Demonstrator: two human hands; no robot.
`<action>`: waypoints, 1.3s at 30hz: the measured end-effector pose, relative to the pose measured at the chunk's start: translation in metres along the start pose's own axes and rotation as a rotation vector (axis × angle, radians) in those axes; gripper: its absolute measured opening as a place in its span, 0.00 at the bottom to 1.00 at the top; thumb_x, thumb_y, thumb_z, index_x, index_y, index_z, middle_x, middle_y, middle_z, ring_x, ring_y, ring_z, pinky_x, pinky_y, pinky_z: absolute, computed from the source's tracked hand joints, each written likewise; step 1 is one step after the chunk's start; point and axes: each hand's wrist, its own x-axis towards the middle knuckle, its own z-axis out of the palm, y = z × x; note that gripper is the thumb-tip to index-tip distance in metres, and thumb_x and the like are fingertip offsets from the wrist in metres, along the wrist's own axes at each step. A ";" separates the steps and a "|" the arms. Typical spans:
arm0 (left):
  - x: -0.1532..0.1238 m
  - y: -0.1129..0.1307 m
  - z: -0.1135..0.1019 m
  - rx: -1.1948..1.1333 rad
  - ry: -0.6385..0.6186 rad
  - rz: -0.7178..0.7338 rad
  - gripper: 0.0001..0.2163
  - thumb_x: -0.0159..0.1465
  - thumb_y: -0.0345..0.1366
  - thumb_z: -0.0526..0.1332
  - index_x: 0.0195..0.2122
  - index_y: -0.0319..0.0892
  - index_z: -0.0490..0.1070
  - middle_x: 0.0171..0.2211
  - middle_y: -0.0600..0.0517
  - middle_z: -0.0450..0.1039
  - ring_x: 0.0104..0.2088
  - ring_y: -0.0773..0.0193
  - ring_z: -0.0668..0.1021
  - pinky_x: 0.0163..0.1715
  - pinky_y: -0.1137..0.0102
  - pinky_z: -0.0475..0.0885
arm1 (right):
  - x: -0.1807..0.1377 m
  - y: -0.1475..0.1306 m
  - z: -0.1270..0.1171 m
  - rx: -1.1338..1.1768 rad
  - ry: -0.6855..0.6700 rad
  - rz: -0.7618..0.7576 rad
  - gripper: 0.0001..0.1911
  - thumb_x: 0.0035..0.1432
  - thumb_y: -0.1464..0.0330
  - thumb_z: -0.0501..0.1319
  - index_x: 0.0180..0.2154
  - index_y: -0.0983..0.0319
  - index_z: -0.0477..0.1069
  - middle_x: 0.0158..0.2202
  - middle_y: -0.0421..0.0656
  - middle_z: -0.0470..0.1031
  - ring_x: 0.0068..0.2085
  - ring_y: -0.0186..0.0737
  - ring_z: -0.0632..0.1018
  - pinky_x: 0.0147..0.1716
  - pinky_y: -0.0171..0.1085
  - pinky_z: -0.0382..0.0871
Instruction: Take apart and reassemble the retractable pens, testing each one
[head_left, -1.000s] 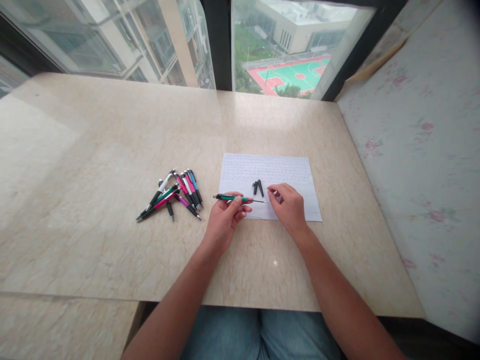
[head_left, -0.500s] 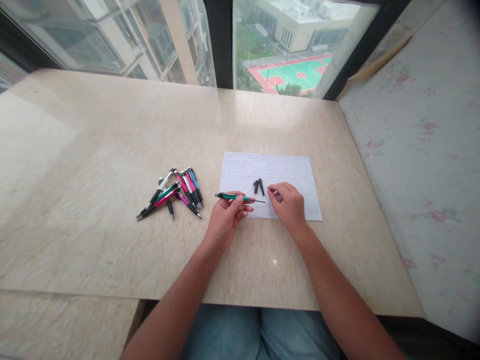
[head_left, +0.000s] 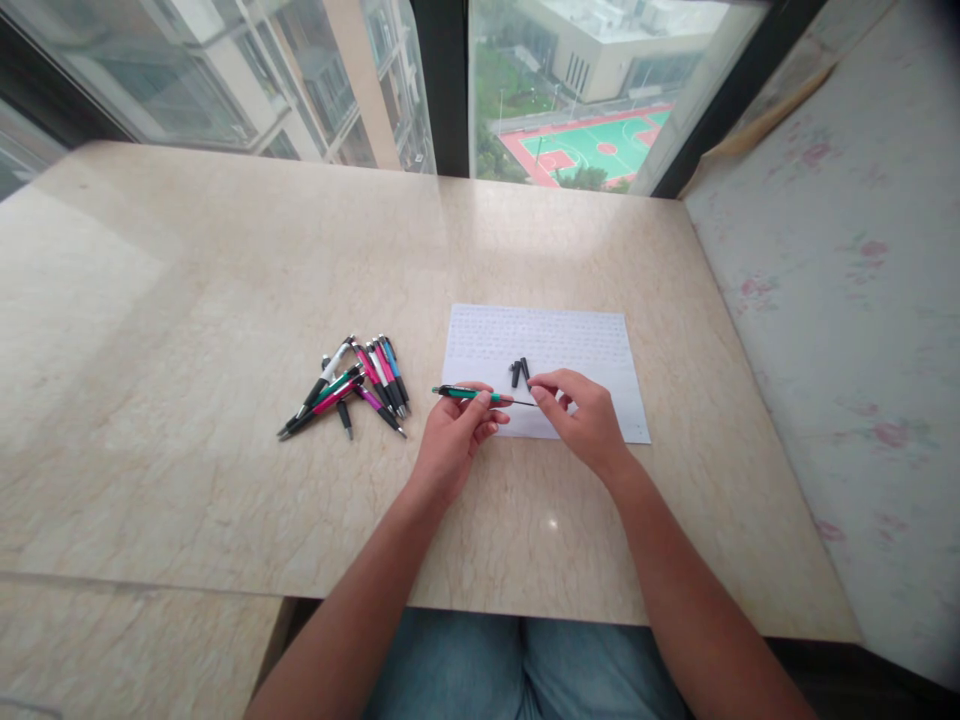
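In my left hand [head_left: 450, 430] I hold a green pen barrel [head_left: 469, 394] with a black rear end, lying nearly level above the paper. A thin refill [head_left: 523, 403] sticks out of its right end. My right hand [head_left: 583, 412] is at the refill's tip, thumb and forefinger closed in a pinch; what is between them, if anything, is too small to make out. Just beyond the fingers, small black pen parts [head_left: 516, 374] lie on a sheet of written paper [head_left: 585, 345]. The right forefinger partly overlaps the nearer end of one part.
Left of the paper is a loose pile of several pens [head_left: 322, 405] in white, pink, green, purple and blue, with a short black pen part [head_left: 345, 420] beside it. The stone-patterned tabletop [head_left: 187, 480] meets windows behind and a flowered wall [head_left: 840, 330] at right.
My right hand has moved a little left, so its fingertips are now at the refill's tip and the black parts. My left hand still holds the green barrel. The view has shifted slightly.
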 end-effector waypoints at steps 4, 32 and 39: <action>0.000 0.000 -0.002 0.029 -0.021 0.018 0.15 0.57 0.39 0.70 0.41 0.39 0.70 0.37 0.46 0.80 0.30 0.68 0.79 0.28 0.76 0.69 | -0.003 -0.006 -0.003 -0.022 -0.135 -0.094 0.07 0.61 0.67 0.60 0.37 0.58 0.78 0.34 0.43 0.78 0.37 0.40 0.75 0.33 0.37 0.69; 0.003 0.001 0.000 0.051 0.061 0.028 0.14 0.56 0.39 0.70 0.39 0.37 0.72 0.36 0.45 0.80 0.30 0.70 0.79 0.28 0.78 0.70 | -0.002 0.017 -0.005 -0.328 0.008 0.227 0.14 0.57 0.69 0.60 0.45 0.61 0.76 0.30 0.45 0.80 0.31 0.42 0.77 0.35 0.40 0.69; 0.002 0.002 0.000 0.042 0.059 0.064 0.14 0.56 0.41 0.70 0.36 0.38 0.71 0.36 0.46 0.79 0.30 0.69 0.78 0.28 0.76 0.69 | -0.004 -0.010 0.009 0.424 0.026 0.477 0.11 0.58 0.62 0.59 0.37 0.61 0.76 0.30 0.44 0.78 0.28 0.37 0.75 0.27 0.36 0.67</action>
